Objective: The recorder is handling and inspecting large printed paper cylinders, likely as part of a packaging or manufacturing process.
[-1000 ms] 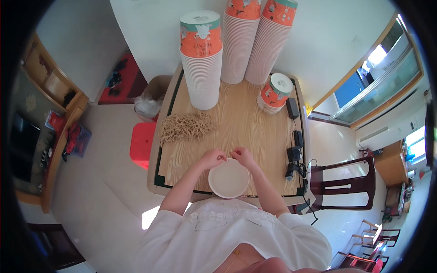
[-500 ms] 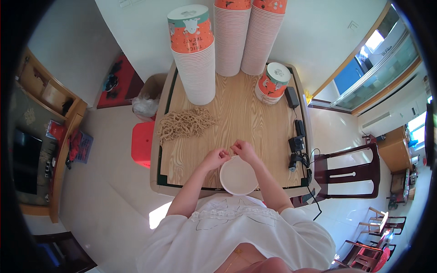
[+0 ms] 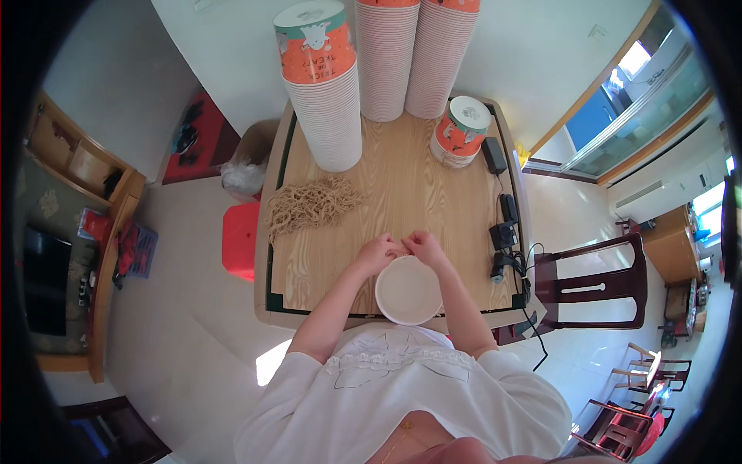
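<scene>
A round white paper bucket [image 3: 408, 292] stands at the near edge of the wood-grain table [image 3: 433, 205], its open mouth facing up. Just beyond its far rim, my left hand [image 3: 378, 254] and my right hand [image 3: 427, 250] meet with fingertips pinched together. Whatever is between the fingers is too small to make out. My right wrist passes close by the bucket's right side. Farther left on the tabletop lies a loose heap of tan knotted cords [image 3: 313, 205].
Tall stacks of nested buckets with orange-and-green ends, a left one [image 3: 326, 116] and two behind, rise at the back. A short bucket stack [image 3: 461, 133] stands back right. Black adapters and cables [image 3: 503, 234] line the right edge. A red stool [image 3: 240, 241] and dark chair [image 3: 593, 288] flank the table.
My hands have come closer together, with the fingertips now meeting beyond the bucket's rim. The whole view has shifted slightly.
</scene>
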`<state>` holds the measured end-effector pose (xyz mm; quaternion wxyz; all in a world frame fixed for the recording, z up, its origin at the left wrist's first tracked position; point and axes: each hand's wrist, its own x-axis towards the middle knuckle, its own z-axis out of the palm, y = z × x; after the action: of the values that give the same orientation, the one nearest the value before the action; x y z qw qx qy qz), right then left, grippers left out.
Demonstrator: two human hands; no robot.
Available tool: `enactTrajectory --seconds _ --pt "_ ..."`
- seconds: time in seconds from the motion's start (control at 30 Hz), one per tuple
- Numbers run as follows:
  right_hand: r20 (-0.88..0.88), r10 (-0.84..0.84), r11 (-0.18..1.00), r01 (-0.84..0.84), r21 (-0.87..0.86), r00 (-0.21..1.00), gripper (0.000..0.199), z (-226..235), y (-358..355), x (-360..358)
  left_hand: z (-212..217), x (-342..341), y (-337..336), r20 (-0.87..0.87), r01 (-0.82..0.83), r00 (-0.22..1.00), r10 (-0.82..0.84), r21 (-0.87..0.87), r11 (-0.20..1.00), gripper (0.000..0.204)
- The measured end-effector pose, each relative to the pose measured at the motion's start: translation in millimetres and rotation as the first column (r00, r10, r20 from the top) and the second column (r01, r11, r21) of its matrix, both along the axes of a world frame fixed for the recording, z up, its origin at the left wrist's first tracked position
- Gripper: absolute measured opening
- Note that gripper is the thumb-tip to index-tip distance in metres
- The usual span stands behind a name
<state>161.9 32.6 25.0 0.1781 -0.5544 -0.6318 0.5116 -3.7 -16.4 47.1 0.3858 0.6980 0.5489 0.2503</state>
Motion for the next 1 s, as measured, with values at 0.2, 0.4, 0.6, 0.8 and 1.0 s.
enactTrajectory --seconds 0.2,0.4,0.6,0.8,1.0 --pt "-0.030 -0.016 1.000 0.015 -0.011 0.999 0.019 -2.8 -7.2 3.5 -6.2 1.2 6.6 -0.150 0.074 0.986 -0.075 -0.013 0.997 0.021" --pt "-0.090 -0.018 0.999 0.014 -0.040 0.996 0.019 -5.2 -6.2 4.8 -1.8 2.9 7.1 -0.192 0.064 0.979 -0.070 -0.038 0.997 0.012" --pt "-0.110 0.001 0.997 -0.010 -0.083 0.994 0.016 2.9 -4.8 3.7 -27.0 4.7 5.8 0.190 -0.084 0.976 0.107 -0.126 0.989 0.018" --pt "-0.019 0.015 0.995 -0.013 0.095 1.000 0.017 16.9 -12.7 -3.2 -36.4 10.1 5.0 0.456 -0.199 0.750 0.479 -0.535 0.821 0.013" --pt "0.050 0.000 0.981 -0.009 0.193 0.999 0.015 29.0 -22.1 -9.1 -35.4 6.7 3.1 0.444 -0.147 0.671 0.593 -0.705 0.694 0.015"
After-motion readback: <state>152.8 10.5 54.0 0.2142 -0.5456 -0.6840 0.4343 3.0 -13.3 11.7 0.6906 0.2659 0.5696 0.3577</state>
